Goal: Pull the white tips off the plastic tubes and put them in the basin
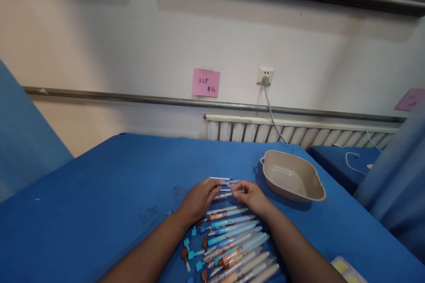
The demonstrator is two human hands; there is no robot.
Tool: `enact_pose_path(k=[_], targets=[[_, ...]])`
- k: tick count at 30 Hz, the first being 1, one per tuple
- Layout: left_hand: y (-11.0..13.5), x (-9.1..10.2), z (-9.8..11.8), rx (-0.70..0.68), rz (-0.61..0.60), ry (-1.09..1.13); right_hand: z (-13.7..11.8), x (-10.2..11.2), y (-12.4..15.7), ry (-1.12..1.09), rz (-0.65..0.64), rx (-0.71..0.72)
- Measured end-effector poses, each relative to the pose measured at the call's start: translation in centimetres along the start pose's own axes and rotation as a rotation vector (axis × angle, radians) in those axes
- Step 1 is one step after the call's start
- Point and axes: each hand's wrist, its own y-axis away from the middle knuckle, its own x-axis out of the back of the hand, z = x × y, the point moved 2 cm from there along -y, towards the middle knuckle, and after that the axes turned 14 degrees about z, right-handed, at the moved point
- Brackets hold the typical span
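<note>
Capped tubes (232, 238) in a flat row on blue cloth

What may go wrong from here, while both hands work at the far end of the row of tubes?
1. The tubes lie loose, side by side on the blue table. A push from the left hand or the right hand may roll them out of line.
2. The beige tray sits close beside the right hand, so a wide move of that arm might knock it.
</note>
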Motion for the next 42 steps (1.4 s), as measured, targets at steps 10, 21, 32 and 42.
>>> enact_pose_path(k=[10, 21, 32, 42], targets=[[0.1, -0.2, -0.4, -0.073, -0.033, -0.076, -0.3, 0.7, -0.3, 0.016, 0.049, 0.053], [-0.2, 0.3, -1.4, 0.115, -0.023, -0.132, 1.7, 2.0, -1.1, 0.168, 0.127, 0.094], [-0.1, -0.3, -1.5, 0.091, -0.084, -0.186, 1.7, 1.3, -0.9, 0.354, 0.123, 0.155], [-0.2, -0.4, -1.5, 0.028, -0.085, -0.264, 0.7, 1.6, -0.5, 0.592, 0.095, 0.256]])
